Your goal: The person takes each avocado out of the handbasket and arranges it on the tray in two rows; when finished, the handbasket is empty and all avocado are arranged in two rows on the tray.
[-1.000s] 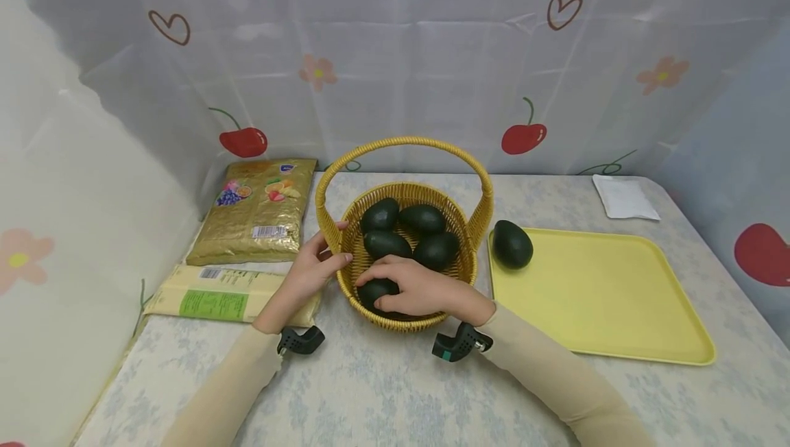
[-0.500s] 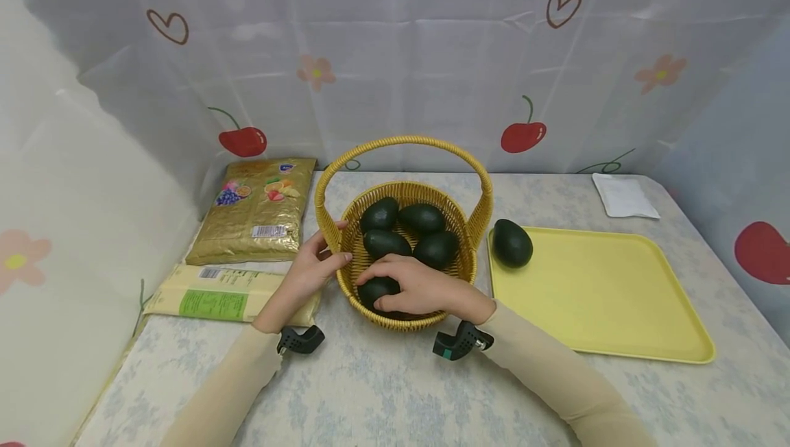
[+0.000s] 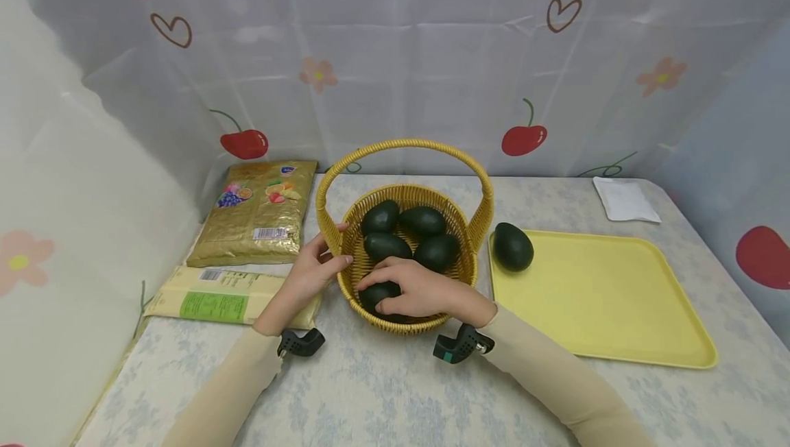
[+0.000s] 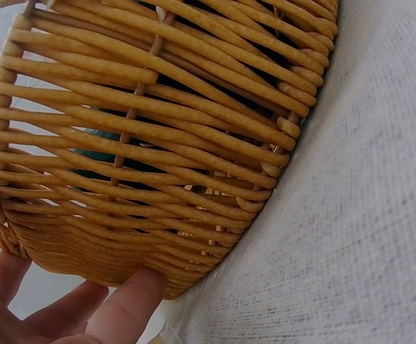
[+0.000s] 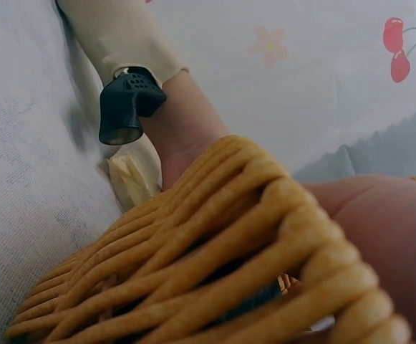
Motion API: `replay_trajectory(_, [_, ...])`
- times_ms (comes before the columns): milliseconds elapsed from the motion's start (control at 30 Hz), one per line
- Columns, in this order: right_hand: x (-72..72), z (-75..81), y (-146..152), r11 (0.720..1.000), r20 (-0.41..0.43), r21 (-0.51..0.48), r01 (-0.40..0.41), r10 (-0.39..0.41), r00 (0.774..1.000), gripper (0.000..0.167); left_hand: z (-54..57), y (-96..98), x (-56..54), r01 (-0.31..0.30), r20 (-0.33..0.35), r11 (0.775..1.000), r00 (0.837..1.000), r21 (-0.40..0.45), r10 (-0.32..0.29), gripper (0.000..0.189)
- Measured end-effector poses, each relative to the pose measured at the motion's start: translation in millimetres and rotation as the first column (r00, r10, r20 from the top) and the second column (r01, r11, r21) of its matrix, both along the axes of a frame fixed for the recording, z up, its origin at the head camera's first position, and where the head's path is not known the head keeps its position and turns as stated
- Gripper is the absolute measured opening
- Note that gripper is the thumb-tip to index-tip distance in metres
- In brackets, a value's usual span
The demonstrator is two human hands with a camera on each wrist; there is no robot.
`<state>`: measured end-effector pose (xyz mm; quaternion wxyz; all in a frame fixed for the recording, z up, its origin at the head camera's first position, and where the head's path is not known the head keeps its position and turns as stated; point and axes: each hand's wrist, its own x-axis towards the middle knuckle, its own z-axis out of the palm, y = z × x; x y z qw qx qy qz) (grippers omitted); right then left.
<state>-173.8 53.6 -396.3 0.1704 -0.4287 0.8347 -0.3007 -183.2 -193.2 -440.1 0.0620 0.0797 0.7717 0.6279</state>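
Observation:
A yellow woven basket [image 3: 401, 328] with a tall arched handle [image 3: 404, 144] stands mid-table, holding several dark green avocados [image 3: 387, 247]. My left hand [image 3: 307, 273] holds its left side at the foot of the handle, thumb over the rim. In the left wrist view, the fingers [image 4: 125, 308] lie against the basket's woven wall [image 4: 157, 136]. Inside the front of the basket, my right hand [image 3: 420, 288] grips an avocado [image 3: 376, 294] between thumb and fingers. The right wrist view has the basket wall [image 5: 193, 265] hiding most of that hand.
To the right lies a yellow tray [image 3: 605, 296] with one avocado [image 3: 513, 247] at its back left corner. A white packet [image 3: 626, 199] is at the back right. On the left are a gold bag [image 3: 253, 214] and a cream-and-green packet [image 3: 216, 296].

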Motion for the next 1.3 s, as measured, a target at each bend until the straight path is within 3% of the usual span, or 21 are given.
replay_trajectory(467, [-2.7, -0.6, 0.4, 1.000, -0.003, -0.006, 0.000, 0.000, 1.000, 0.041, -1.6, -0.4, -0.6, -0.005, 0.005, 1.000, 1.000, 0.005, 0.005, 0.062])
replay_trajectory(733, [-8.0, 13.5, 13.6, 0.999, -0.001, -0.048, 0.006, -0.006, 1.000, 0.042, -1.0, -0.2, -1.3, -0.008, 0.000, 1.000, 1.000, -0.014, 0.008, 0.061])
replay_trajectory(1000, [-4.5, 34.4, 52.8, 0.991, -0.042, -0.121, 0.056, -0.062, 0.997, 0.041, -1.3, -0.6, -1.8, -0.022, -0.007, 1.000, 1.000, -0.019, 0.022, 0.061])
replay_trajectory(1300, [2.2, 56.6, 116.4, 0.975, -0.008, -0.180, 0.131, -0.134, 0.991, 0.039, -0.3, 0.4, -1.3, -0.020, 0.004, 1.000, 1.000, 0.008, 0.020, 0.062])
